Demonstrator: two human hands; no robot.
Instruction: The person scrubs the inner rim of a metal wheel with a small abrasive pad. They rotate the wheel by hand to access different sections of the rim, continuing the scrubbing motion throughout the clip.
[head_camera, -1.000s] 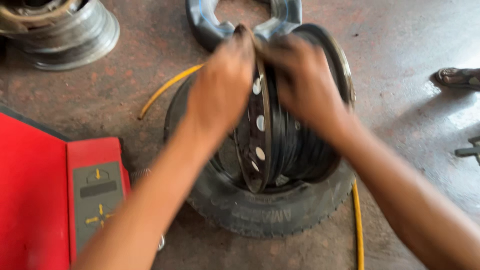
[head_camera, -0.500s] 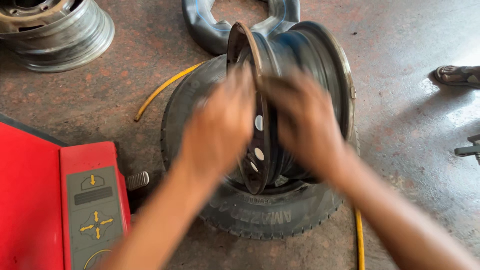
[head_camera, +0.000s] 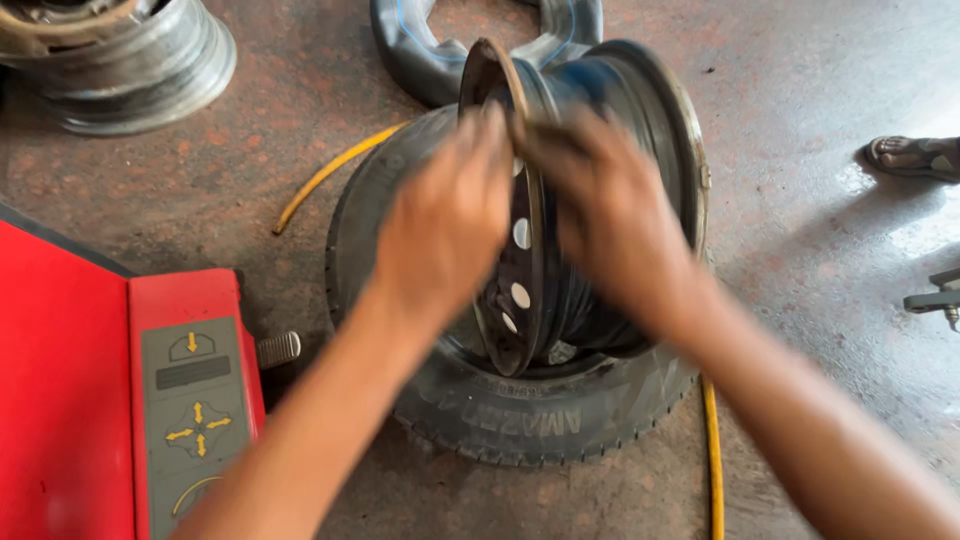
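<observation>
Your left hand (head_camera: 445, 225) and right hand (head_camera: 610, 215) both close on the dark steel rim (head_camera: 600, 120), which stands upright inside the tyre (head_camera: 500, 420) lying flat on the floor.

A stained, reddish-brown concrete floor (head_camera: 820, 330) carries a black tyre (head_camera: 520, 420) lying flat at the centre. A yellow hose (head_camera: 330, 172) runs out from under the tyre toward the upper left and reappears below its right edge. Beyond the tyre lies a black inner tube (head_camera: 420, 55). Well to the tyre's upper left rests a bare silver wheel rim (head_camera: 130, 60). Left of the tyre stands a red machine (head_camera: 90, 400) with a grey arrow-marked panel. Far right of the tyre, a sandalled foot (head_camera: 915, 157) rests on the floor.
</observation>
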